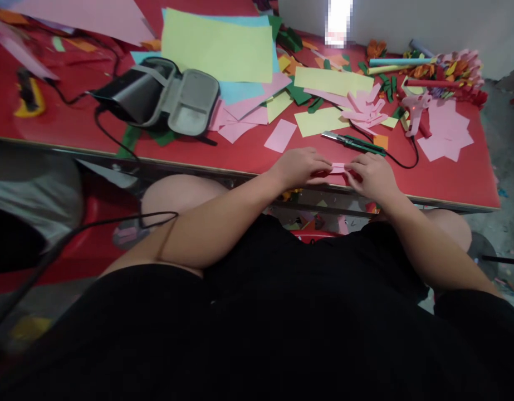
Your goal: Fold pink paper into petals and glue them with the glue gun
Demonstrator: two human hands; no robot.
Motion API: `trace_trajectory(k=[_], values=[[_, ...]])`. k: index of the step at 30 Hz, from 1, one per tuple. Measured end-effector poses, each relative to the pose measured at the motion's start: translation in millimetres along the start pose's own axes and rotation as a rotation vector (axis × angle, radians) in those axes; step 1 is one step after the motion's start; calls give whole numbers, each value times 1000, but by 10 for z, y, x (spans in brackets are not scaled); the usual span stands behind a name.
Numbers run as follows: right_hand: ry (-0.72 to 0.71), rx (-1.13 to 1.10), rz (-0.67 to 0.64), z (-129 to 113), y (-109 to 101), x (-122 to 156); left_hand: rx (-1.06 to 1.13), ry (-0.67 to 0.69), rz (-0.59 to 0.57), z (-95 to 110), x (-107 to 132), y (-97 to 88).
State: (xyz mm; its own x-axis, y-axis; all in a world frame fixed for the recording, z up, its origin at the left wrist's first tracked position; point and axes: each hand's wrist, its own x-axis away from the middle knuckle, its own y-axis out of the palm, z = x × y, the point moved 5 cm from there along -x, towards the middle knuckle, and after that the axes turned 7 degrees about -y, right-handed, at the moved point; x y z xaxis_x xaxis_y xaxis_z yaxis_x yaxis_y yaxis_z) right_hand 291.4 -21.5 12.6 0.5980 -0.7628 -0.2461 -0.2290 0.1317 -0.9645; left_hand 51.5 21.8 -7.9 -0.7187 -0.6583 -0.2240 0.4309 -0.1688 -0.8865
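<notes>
A narrow piece of folded pink paper (pixel 338 167) lies between my hands at the front edge of the red table (pixel 240 161). My left hand (pixel 302 166) pinches its left end, and my right hand (pixel 372 174) pinches the right end. Just beyond my hands rests a utility knife (pixel 352 142) with a dark green handle. Beside it are a small orange paper square (pixel 381 141) and a pile of folded pink strips (pixel 367 110). A loose pink paper rectangle (pixel 280 136) sits past my left hand.
A pink glue gun (pixel 415 108) with a black cord stands at the right, near pink star-shaped paper (pixel 446 133) and paper flowers (pixel 461 69). Yellow sheets (pixel 217 47) and an open grey case (pixel 194 103) lie to the left. A yellow cutter (pixel 29 94) is far left.
</notes>
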Motion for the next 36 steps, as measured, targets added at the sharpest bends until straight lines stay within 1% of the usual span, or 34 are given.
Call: trace_trajectory(k=[4, 5, 6, 7, 11, 13, 16, 19, 22, 24, 26, 28, 31, 36], values=[[4, 21, 8, 7, 62, -18, 64, -245, 78, -13, 60, -22], [6, 18, 8, 2, 72, -20, 82, -292, 94, -9, 66, -26], [10, 11, 12, -5, 76, -20, 92, -311, 101, 5, 64, -27], [14, -1, 20, -16, 75, -17, 88, -299, 100, 28, 55, -25], [38, -124, 86, -57, 50, 13, -4, -153, 85, 118, 3, -24], [44, -216, 109, -58, 55, 23, -14, -132, 87, 120, -12, -26], [79, -340, 129, 0, 81, 14, 39, -159, 88, 91, -26, -26], [198, -436, 143, 118, 99, -18, 130, -225, 104, 51, -35, -22], [282, -475, 100, 176, 111, -58, 193, -286, 119, 24, -37, -7], [278, -455, 86, 161, 103, -83, 207, -314, 127, 16, -34, 4], [279, -425, 99, 137, 91, -98, 219, -330, 133, 13, -33, 14], [312, -407, 96, 121, 98, -103, 226, -343, 149, 6, -36, 18], [366, -421, 55, 102, 117, -118, 233, -366, 165, -14, -50, 23], [360, -470, 19, 33, 94, -164, 233, -367, 131, -23, -67, 27]])
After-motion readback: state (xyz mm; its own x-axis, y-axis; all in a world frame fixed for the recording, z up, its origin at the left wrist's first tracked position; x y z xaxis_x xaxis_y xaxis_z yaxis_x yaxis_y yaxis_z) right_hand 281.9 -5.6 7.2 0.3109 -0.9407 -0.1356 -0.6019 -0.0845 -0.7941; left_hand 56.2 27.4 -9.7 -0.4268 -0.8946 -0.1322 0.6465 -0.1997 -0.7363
